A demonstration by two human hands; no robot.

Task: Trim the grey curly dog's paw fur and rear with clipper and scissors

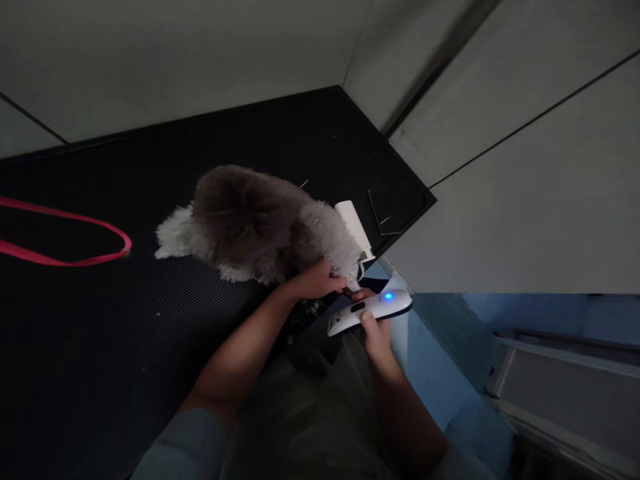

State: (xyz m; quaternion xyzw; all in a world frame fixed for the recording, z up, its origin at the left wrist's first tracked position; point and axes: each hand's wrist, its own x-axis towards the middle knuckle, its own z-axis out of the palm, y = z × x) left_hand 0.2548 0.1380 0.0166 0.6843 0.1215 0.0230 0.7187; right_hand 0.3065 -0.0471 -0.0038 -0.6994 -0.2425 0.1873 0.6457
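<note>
A small fluffy dog (250,223) with pale curly fur and a darker head sits on a black rubber-matted table (100,333). My left hand (317,280) is closed around the dog's hindquarters or a back leg at the table's right edge. My right hand (375,333) grips a white electric clipper (373,310) with a lit blue light, held just right of the left hand, close to the fur. Small tufts of cut fur (313,307) lie on the mat below my left hand.
A red leash loop (65,237) hangs over the table's left side. A white roller-like object (354,227) and a dark flat tool (385,210) lie near the table's right corner. Grey walls stand behind; blue floor (440,360) shows to the right.
</note>
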